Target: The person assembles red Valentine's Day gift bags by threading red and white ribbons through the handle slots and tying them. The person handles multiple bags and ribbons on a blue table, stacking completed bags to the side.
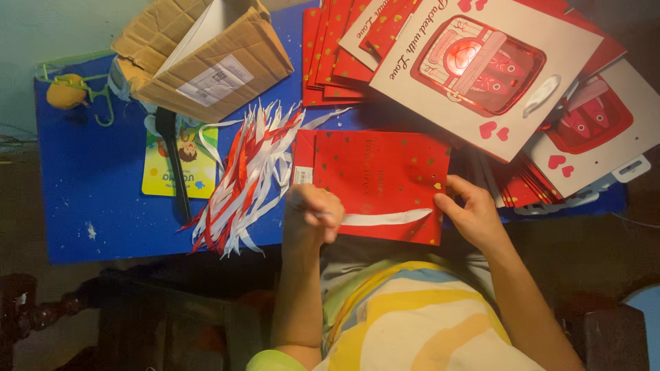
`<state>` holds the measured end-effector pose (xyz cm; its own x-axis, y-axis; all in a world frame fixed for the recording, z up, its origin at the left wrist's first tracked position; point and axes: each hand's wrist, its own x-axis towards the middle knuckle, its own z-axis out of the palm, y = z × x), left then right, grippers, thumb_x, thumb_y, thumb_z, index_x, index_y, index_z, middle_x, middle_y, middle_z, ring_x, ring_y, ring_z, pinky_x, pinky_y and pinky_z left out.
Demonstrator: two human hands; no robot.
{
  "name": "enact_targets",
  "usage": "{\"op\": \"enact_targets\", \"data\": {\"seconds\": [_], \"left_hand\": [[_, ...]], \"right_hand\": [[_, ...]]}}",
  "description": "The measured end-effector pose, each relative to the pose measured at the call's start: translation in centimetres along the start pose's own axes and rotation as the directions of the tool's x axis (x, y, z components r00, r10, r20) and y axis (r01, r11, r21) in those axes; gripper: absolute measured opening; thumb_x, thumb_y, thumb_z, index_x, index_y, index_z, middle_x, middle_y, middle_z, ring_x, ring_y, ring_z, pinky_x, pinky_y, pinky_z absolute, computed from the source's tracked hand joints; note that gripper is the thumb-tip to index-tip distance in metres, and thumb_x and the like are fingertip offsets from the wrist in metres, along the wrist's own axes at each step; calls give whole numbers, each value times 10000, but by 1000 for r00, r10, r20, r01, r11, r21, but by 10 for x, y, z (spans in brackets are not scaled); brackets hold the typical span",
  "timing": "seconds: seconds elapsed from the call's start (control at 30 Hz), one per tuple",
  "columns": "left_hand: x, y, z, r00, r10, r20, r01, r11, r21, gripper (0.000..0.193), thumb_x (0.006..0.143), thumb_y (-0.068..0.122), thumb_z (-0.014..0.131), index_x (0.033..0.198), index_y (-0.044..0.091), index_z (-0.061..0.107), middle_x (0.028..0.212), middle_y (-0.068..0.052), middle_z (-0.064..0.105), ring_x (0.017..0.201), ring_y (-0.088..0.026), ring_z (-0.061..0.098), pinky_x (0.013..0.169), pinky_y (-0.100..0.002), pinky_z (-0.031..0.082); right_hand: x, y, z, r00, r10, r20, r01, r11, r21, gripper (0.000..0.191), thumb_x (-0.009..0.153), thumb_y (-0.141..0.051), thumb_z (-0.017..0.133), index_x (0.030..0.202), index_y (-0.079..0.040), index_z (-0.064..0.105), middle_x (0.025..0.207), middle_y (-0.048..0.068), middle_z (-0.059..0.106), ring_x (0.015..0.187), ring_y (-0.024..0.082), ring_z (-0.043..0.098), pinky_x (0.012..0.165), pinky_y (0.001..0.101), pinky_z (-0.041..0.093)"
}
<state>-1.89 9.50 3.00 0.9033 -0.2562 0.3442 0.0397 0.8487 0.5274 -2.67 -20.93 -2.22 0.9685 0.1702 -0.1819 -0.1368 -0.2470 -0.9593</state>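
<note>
The red gift bag (375, 182) lies flat at the blue table's (96, 199) near edge. The left hand (313, 216), closed, pinches a white ribbon (385, 218) running crosswise toward the right hand (471, 216), whose fingers press the bag's right edge.

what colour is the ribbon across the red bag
White, seen in the head view: the ribbon lies across the red bag.

Both forearms reach forward from the bottom of the view, bare from the elbow down. The left hand (313, 214) is curled into a loose fist, knuckles up, fingers tucked under and pinched together (what the fingertips do underneath is hidden). The right hand (471, 213) lies flatter, palm down, thumb stretched out to its left and fingers bent. The hands sit level, well apart.
</note>
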Motion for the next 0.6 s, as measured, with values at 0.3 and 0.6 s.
{"op": "enact_targets", "data": {"seconds": [0.3, 0.6], "left_hand": [[28, -77, 20, 859, -221, -462, 474, 686, 553, 127, 959, 70, 776, 1075, 17, 775, 930, -24, 721, 788, -27, 608, 674, -219, 530], [35, -106, 14, 896, -185, -403, 432, 569, 700, 160, 942, 83, 733, 1073, -2, 766, 961, -31, 782, 868, -38, 684, 788, -222, 563]], "right_hand": [[0, -10, 6, 993, 26, -112, -44, 987, -154, 355, 930, -123, 658, 1272, -31, 687, 1032, 47, 766, 915, 80, 672, 817, 256, 508], [-4, -24, 7, 992, 31, -122, -33, 999, -9, 526, 901, -71, 667, 1422, -47, 595, 1040, 47, 734, 861, 79, 634, 770, 259, 510]]}}
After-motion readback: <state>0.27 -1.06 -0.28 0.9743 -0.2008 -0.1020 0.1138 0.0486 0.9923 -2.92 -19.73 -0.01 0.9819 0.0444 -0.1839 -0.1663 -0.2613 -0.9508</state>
